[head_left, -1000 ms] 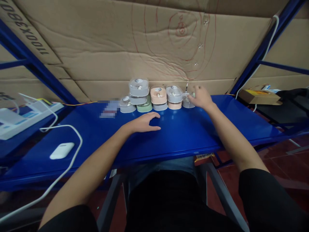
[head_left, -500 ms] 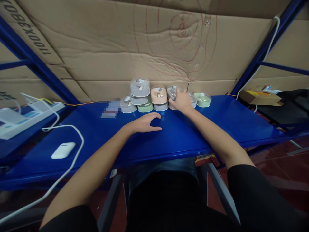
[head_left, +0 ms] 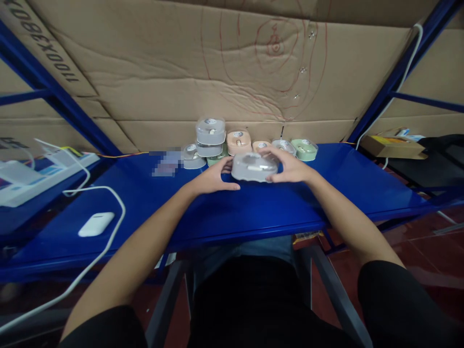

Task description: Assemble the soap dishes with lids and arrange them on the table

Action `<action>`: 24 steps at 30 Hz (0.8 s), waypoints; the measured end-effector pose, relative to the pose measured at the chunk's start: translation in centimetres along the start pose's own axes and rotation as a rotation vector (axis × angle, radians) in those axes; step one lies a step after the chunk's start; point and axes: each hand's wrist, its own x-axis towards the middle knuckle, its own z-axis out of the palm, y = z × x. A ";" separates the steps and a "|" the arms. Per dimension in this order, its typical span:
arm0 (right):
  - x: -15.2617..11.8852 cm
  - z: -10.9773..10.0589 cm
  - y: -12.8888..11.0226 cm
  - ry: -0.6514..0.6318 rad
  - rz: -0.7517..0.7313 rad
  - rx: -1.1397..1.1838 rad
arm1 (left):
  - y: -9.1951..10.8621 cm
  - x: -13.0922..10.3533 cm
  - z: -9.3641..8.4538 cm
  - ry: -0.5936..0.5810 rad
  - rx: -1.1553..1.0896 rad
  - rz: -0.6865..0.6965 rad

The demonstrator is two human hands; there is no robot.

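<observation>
Grey box [head_left: 250, 169] lifted off lower peach box [head_left: 257, 145], now mid-frame in right hand [head_left: 289, 166]. Green box [head_left: 306, 152] now visible, right of centre.

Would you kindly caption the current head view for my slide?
Right hand grips a gray clear-lidded box, left hand open beside it, before similar boxes on a blue table.
</observation>
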 end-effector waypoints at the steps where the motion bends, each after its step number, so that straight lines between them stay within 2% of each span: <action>1: 0.0 0.7 0.0 -0.067 -0.030 0.018 | 0.2 0.0 0.0 -0.019 0.006 0.005; 4: 0.3 2.9 -0.2 -0.198 -0.078 -0.003 | 0.8 -0.2 0.3 -0.061 0.119 -0.018; 6: 0.5 4.0 -0.4 -0.219 -0.065 -0.027 | 1.0 -0.2 0.5 -0.073 0.181 -0.028; 10: 0.7 5.5 -1.3 -0.106 0.012 -0.095 | 0.9 -0.1 1.1 -0.068 0.186 -0.007; 12: 0.8 5.6 -1.7 -0.065 -0.002 -0.108 | 0.7 -0.1 1.2 -0.067 0.179 -0.001; 15: 0.8 4.4 -1.6 -0.022 -0.035 -0.093 | 0.6 0.0 0.8 -0.049 0.190 0.008; 19: 0.0 0.6 -0.2 0.024 0.071 -0.083 | 0.7 -0.4 -1.2 -0.070 0.296 -0.080; 22: -0.7 -2.0 1.1 -0.042 0.229 -0.113 | 0.8 -0.9 -3.2 -0.115 0.412 -0.164; 24: -1.1 -2.9 1.9 -0.136 0.319 -0.140 | 0.9 -1.2 -4.0 -0.135 0.459 -0.205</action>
